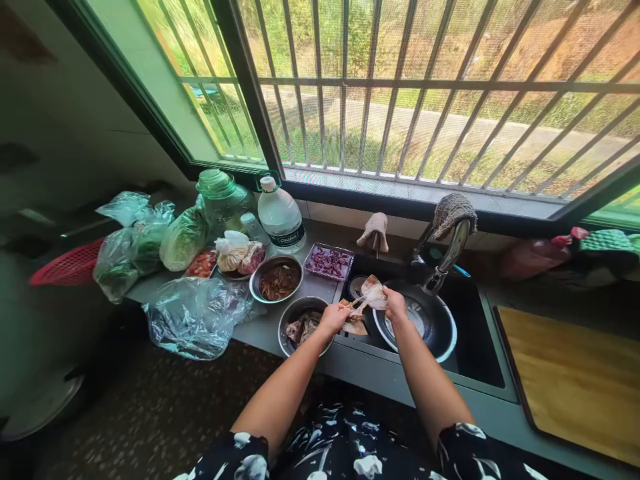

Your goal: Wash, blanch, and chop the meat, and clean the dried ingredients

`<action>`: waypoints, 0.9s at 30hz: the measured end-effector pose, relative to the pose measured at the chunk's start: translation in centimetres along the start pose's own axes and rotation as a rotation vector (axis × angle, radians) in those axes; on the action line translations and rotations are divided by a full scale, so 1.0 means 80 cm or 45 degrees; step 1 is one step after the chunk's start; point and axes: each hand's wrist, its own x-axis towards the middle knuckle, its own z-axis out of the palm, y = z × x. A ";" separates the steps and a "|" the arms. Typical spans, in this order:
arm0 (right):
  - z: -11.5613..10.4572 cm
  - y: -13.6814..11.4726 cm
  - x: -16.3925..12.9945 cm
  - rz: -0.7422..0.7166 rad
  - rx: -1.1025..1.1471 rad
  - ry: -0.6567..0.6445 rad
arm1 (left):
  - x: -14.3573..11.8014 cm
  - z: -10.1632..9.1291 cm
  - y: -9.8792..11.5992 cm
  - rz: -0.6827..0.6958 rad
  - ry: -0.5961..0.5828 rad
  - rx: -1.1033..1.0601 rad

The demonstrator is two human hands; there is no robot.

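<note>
A pale squid [373,293] with a brownish tip is stretched between my hands above the left part of the sink. My left hand [334,319] is closed on its narrow stringy end. Around the wider white body my right hand [395,305] is closed, close to the rim of a metal basin [450,333] standing in the sink. Under the squid, another pale brownish piece [356,327] lies at the sink's left side. A steel bowl [284,340] with dark greyish pieces sits just beneath my left wrist. My fingertips are partly hidden.
Left of the sink are a bowl of brownish strips [277,281], a tray of dark red pieces [329,261], a large water bottle [281,217] and a crumpled clear plastic bag [195,317]. A faucet [450,257] rises behind the basin. A wooden cutting board [575,380] lies right.
</note>
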 end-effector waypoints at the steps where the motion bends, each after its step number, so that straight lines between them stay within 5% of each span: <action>1: 0.001 0.004 0.002 0.053 0.025 0.001 | -0.004 -0.005 -0.002 0.001 -0.003 -0.043; 6: 0.015 0.026 0.009 0.165 0.062 -0.012 | -0.030 -0.039 -0.008 -0.010 0.057 -0.083; 14: 0.047 0.029 0.011 0.250 0.100 -0.119 | -0.061 -0.116 -0.047 -0.080 0.202 0.339; 19: 0.071 0.035 -0.026 0.132 -0.050 -0.293 | -0.081 -0.125 -0.056 -0.172 0.301 0.418; 27: 0.088 0.022 -0.067 0.044 -0.399 -0.670 | -0.081 -0.135 -0.032 -0.114 0.312 0.430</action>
